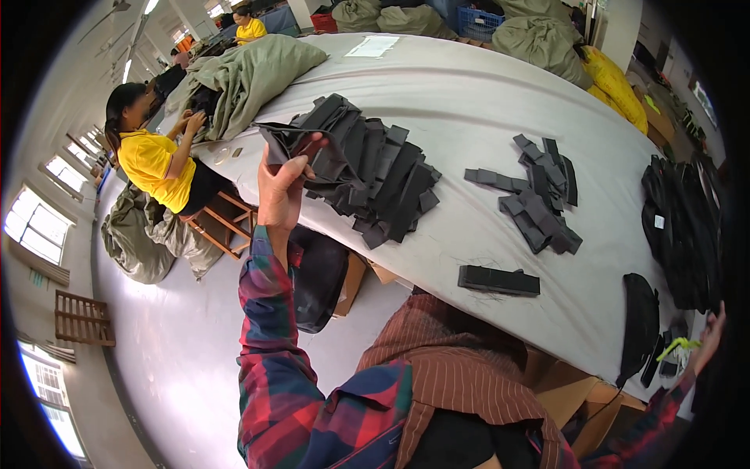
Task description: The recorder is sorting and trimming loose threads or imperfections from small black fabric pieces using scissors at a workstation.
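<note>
My left hand [283,187] is closed round a dark grey fabric piece [337,160], raised at the table's near left edge. Beside and partly behind it lies a heap of dark grey fabric strips [394,187], sewn into flat folded pieces. A smaller loose pile of the same strips [539,191] lies further right. Nearer me sits a black oblong block [498,281] with thread bits around it. My right hand [709,341] is at the far right rim, its fingers stretched and apart, beside a yellow-green and white bundle [678,352]. Nothing shows in it.
Black fabric pieces [680,230] are stacked along the right side of the pale cloth-covered table [437,94]. A curved black piece [639,324] lies near them. A large green sack [254,74] rests at the far left, where a person in yellow [160,164] sits working.
</note>
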Tool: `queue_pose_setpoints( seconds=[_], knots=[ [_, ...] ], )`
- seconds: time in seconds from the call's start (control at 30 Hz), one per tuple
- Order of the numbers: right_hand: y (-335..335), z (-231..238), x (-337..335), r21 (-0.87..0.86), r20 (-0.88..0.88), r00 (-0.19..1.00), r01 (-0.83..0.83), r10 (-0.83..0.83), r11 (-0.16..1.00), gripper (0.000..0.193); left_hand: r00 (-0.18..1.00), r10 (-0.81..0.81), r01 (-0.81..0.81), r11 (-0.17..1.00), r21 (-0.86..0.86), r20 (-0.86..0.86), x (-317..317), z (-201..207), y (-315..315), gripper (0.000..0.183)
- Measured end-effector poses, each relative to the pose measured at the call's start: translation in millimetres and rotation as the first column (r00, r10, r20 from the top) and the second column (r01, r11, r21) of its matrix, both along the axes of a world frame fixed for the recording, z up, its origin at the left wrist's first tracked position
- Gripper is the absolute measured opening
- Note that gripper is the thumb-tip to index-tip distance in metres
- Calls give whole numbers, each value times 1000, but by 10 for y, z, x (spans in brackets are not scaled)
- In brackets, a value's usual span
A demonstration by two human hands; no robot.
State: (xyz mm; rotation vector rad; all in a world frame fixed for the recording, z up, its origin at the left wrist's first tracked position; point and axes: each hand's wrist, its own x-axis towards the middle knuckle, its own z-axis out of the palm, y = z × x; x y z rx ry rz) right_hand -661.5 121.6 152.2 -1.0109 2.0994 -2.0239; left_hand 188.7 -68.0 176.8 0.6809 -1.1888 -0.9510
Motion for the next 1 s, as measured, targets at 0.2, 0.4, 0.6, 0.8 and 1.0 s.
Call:
queue_pose_setpoints(
  seconds=[0.2, 0.4, 0.6, 0.8, 1.0],
  knots=[
    [-795, 31, 2615, 455, -197, 861, -343, 469, 822, 38, 997, -69, 68, 997, 40, 33, -468, -203, -20, 48],
    [-1120, 45, 4489, 320, -248, 545, -734, 801, 598, 26, 998, -54, 53, 997, 51, 28, -862, -429, 97, 52],
    [-1240, -110, 5256, 268, -497, 472, -714, 728, 646, 17, 997, -80, 77, 992, 97, 20, -1209, -652, 161, 48],
    [-1274, -222, 5446, 310, -545, 476, -650, 690, 694, 16, 991, -83, 66, 986, 150, 109, -1316, -683, 197, 49],
    [-1282, -268, 5504, 378, -603, 506, -499, 616, 780, 13, 982, -86, 73, 994, 83, 168, -1438, -746, 235, 52]
  ],
)
